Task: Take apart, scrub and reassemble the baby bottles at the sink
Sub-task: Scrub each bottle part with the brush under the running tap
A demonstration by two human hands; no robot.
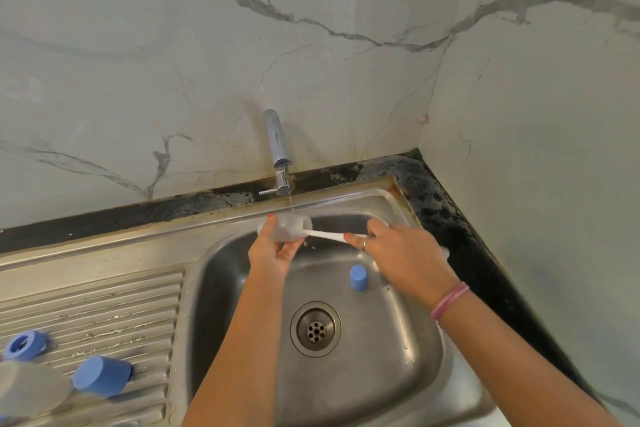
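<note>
My left hand (273, 251) grips a clear baby bottle body (289, 227) on its side under a thin stream from the tap (278, 146). My right hand (398, 255) holds the white handle of a bottle brush (327, 235), whose head is inside the bottle's mouth. A blue cap (359, 277) stands in the steel sink (408, 350). On the drainboard at the left lie a blue screw ring (25, 345), another blue cap (102, 376) and a second clear bottle (29, 388), blurred.
The ribbed steel drainboard (104, 305) fills the left. A drain strainer (316, 329) sits in the middle of the basin. A stained black counter strip (460, 236) runs behind and to the right. Marble walls meet in a corner at the right.
</note>
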